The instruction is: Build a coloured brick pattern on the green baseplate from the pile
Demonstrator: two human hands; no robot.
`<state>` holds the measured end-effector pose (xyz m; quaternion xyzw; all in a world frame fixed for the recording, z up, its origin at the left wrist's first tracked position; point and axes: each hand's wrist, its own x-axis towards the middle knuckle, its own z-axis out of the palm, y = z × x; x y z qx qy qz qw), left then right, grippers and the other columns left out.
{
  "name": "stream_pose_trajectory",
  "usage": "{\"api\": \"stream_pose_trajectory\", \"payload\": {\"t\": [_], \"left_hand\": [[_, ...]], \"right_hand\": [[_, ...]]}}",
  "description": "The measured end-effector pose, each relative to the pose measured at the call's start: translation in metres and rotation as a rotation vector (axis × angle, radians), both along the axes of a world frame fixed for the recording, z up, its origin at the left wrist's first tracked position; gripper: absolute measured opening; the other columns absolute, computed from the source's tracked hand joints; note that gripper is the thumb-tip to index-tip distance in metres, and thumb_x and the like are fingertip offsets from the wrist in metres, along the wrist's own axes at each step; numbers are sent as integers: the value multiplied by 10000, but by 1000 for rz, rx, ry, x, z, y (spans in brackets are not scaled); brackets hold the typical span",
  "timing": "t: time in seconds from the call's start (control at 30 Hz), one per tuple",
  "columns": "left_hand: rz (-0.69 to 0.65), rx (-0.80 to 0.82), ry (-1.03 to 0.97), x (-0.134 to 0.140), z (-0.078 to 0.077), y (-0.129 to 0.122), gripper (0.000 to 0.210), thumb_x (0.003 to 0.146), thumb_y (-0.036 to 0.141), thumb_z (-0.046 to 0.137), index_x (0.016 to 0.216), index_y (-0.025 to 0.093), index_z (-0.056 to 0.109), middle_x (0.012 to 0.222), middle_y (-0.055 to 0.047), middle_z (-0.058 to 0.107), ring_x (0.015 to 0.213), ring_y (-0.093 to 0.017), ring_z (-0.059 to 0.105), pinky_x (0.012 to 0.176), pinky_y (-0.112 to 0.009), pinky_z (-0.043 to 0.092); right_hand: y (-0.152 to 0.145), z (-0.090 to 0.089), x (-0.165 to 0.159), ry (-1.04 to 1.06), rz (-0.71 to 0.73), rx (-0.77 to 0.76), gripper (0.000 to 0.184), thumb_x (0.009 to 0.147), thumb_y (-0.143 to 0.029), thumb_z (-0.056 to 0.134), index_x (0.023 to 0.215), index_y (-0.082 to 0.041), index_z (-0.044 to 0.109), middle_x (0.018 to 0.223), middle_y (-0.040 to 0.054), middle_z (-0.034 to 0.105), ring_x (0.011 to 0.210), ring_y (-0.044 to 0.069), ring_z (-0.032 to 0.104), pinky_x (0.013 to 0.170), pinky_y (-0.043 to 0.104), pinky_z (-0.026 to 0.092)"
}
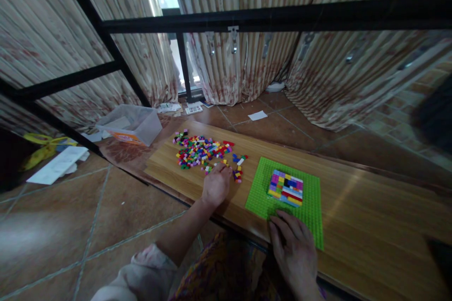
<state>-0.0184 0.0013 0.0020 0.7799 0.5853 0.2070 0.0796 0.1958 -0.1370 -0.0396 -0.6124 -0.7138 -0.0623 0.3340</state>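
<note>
My left hand (216,184) is at the near edge of a loose pile of small coloured toy bricks (201,150). Its fingers are drawn together and pointed down; whatever is between the fingertips is hidden. A few more bricks (237,174) lie scattered just right of the fingers. On the wooden board sits a green studded baseplate (312,218), bearing a flat, roughly square build of multicoloured bricks (286,188). My right hand (294,247) rests over the baseplate's near edge, fingers extended and holding nothing, just below the build.
The long wooden tabletop (360,225) extends to the right. Beyond its left end stands a clear plastic bin (132,122) with an orange label. A black metal frame (247,19) crosses in front of the curtains (226,70). Papers (257,115) lie on the tiled floor.
</note>
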Motion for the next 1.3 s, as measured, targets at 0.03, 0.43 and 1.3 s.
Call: {"api": "stream_pose_trajectory", "payload": {"t": [0.03,0.43,1.3], "left_hand": [[-6,7,-39,-1,0,0,198,958,181,470,972,210,665,1082,-53,642,939,-162,635,812,-261,529],[62,14,-226,-11,3,1,252,844,103,538,1038,206,662,1111,-56,650,931,-177,645,828,-292,546],[151,14,-391,-35,-2,-9,300,832,72,537,1081,197,650,1070,-67,644,920,-173,633,831,-301,544]], "right_hand": [[0,0,0,1,2,-1,225,947,-348,522,1006,-204,684,1097,72,694,1019,239,588,906,409,439],[0,-1,1,-16,12,7,225,944,-356,523,1008,-207,679,1097,73,692,1034,233,588,908,404,440],[-1,-6,4,-25,21,4,235,943,-356,521,1013,-200,682,1091,84,698,1013,241,604,898,411,442]]}}
